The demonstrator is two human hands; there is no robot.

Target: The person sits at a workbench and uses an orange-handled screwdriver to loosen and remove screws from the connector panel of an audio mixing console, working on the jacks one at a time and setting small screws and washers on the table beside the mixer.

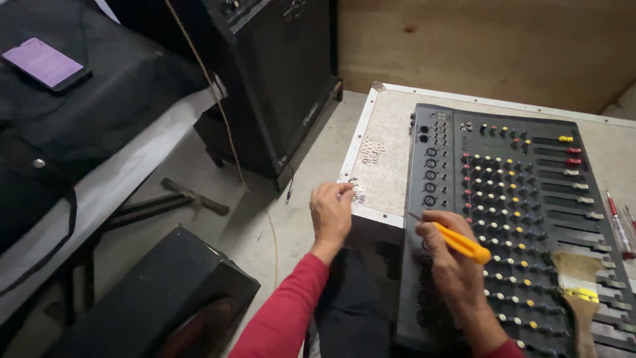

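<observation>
A dark grey audio mixer point(530, 199) with rows of coloured knobs and sliders lies on a grey-topped case point(387, 159). My right hand point(447, 255) rests on the mixer's left edge and holds an orange-handled screwdriver point(460, 242), its metal tip pointing left towards the jack sockets. My left hand point(331, 209) reaches to the case's left edge, fingertips pinching at a small cluster of metal washers point(358, 194). A second pile of washers and nuts point(371, 149) lies farther back on the case.
A paintbrush point(578, 292) lies on the mixer's right side. Red screwdrivers point(619, 225) sit at the far right. A black speaker cabinet point(278, 79) stands behind, another black box point(159, 305) on the floor, a hammer point(192, 195) nearby, a phone point(45, 63) on dark cloth.
</observation>
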